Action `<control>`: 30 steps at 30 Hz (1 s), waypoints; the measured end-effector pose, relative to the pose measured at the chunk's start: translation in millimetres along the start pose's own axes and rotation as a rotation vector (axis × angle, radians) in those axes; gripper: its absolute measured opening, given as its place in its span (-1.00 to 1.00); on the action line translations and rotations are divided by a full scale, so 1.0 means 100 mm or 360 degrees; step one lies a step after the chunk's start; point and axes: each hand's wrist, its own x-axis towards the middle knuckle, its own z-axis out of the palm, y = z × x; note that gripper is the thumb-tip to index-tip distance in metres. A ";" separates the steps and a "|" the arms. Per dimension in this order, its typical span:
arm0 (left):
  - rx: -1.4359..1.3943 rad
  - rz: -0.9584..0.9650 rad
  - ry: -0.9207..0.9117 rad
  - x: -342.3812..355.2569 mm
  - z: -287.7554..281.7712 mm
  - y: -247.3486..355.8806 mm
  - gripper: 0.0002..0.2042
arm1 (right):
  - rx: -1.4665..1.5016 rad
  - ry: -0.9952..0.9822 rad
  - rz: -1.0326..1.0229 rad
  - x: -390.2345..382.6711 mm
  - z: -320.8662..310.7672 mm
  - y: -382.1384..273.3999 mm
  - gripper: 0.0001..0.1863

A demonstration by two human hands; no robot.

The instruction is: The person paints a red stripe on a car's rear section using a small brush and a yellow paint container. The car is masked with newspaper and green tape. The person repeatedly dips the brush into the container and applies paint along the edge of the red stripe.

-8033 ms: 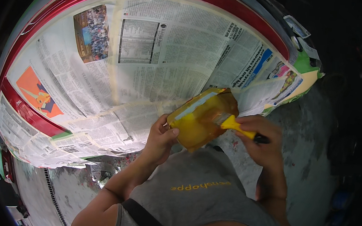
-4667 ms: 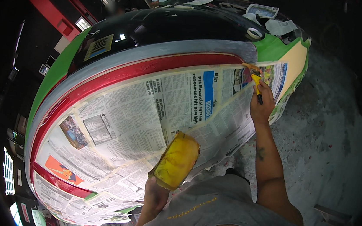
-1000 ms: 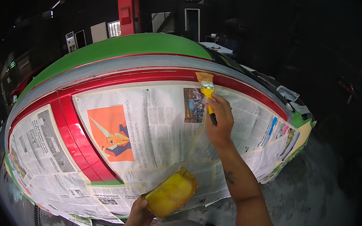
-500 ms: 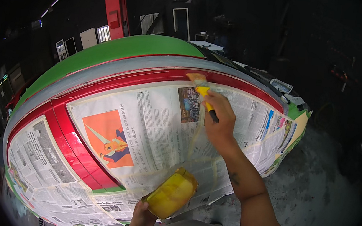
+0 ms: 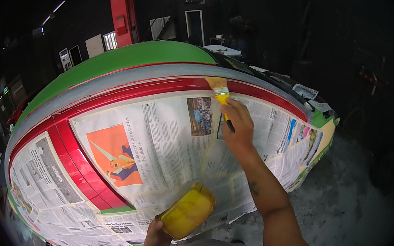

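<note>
Right grip (image 5: 238, 123) around a brush (image 5: 221, 97) at red frame (image 5: 163, 84), left grip (image 5: 156, 237) around a yellow container (image 5: 198, 222)

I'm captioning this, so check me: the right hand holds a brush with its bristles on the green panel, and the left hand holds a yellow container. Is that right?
Not quite: in the head view, the bristles are at the red strip. The right hand does hold the brush, and the left hand holds the yellow container.

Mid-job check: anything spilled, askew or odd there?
Nothing clearly stands out: the right hand holds the paintbrush at the red body strip, the left hand grips the yellow container, and no obvious spill shows on the newspaper.
</note>
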 end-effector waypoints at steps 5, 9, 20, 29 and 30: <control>0.0003 -0.0029 0.0021 0.01 -0.01 -0.02 -0.02 | 0.0093 0.0187 -0.0117 -0.04 -0.06 0.11 -0.64; 0.0033 -0.0053 0.0027 0.03 0.05 0.00 -0.03 | 0.0044 0.0005 -0.0096 -0.04 -0.02 0.14 -0.66; 0.0023 -0.0059 0.0021 0.13 0.30 -0.06 -0.04 | 0.0065 0.0320 0.0214 -0.15 -0.30 0.42 -0.72; 0.0046 -0.0081 0.0003 0.21 0.39 -0.13 -0.01 | 0.0080 0.0235 0.0229 -0.14 -0.29 0.48 -0.72; 0.0040 -0.0076 -0.0024 0.22 0.41 -0.13 -0.01 | 0.0085 0.0279 0.0271 -0.17 -0.37 0.58 -0.72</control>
